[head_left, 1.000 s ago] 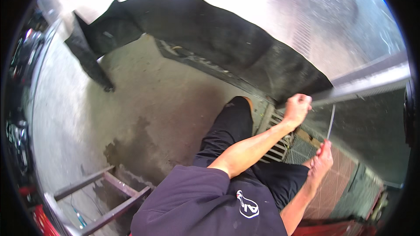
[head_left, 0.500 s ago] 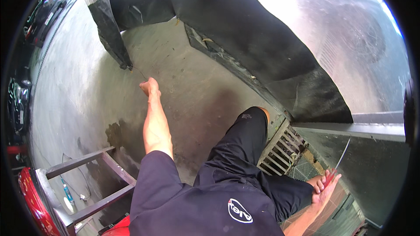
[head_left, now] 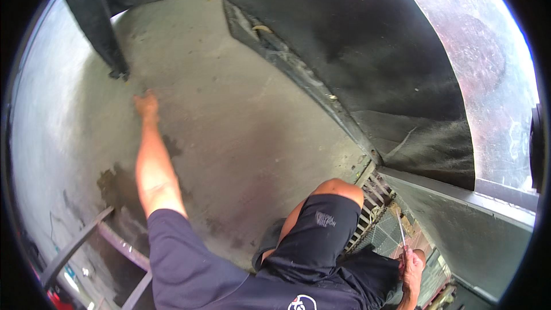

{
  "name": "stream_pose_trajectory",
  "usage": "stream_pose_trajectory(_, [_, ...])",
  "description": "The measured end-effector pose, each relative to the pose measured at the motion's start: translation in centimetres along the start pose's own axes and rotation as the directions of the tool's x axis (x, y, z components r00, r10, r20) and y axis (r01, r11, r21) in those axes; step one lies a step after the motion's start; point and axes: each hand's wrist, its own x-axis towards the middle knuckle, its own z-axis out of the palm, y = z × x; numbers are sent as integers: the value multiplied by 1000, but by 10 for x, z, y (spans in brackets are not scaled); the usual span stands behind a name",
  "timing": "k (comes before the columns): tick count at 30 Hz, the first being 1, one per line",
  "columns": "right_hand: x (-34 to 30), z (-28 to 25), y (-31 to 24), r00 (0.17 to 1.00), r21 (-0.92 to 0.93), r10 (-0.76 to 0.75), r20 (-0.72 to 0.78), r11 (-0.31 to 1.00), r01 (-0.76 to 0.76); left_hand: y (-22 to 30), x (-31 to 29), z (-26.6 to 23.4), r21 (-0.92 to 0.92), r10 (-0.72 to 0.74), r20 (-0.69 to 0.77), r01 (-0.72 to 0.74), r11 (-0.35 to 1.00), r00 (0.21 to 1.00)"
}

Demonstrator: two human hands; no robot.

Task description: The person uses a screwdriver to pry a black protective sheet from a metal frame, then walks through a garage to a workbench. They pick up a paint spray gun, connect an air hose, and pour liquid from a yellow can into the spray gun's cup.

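At near right, a slim-shafted tool is gripped by the curled fingers of the right hand, its handle mostly covered. At far left, the left hand is extended above the grey floor; whether anything is held there cannot be told. Just beyond, the narrow end of a creased, scuffed black sheet is seen. A metal frame is noted at near left; farther right, a slotted grate is partly obstructed by the leg.

Shirt: dark navy, short-sleeved — left sleeve ends near elbow. White rounded emblem on front, touch of red. Shorts: black — small grey print near hem. Left hand, right hand bare.
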Motion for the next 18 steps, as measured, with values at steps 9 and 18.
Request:
stream_pose_trajectory(9, [-25, 10, 15, 979, 248, 206, -12, 949, -196, 5, 24, 53, -362, -33, 93, 65, 930, 995])
stream_pose_trajectory(18, [-31, 44, 18, 992, 483, 4, 126, 873, -65, 129, -404, 133, -212, 293, 826, -218, 953, 481])
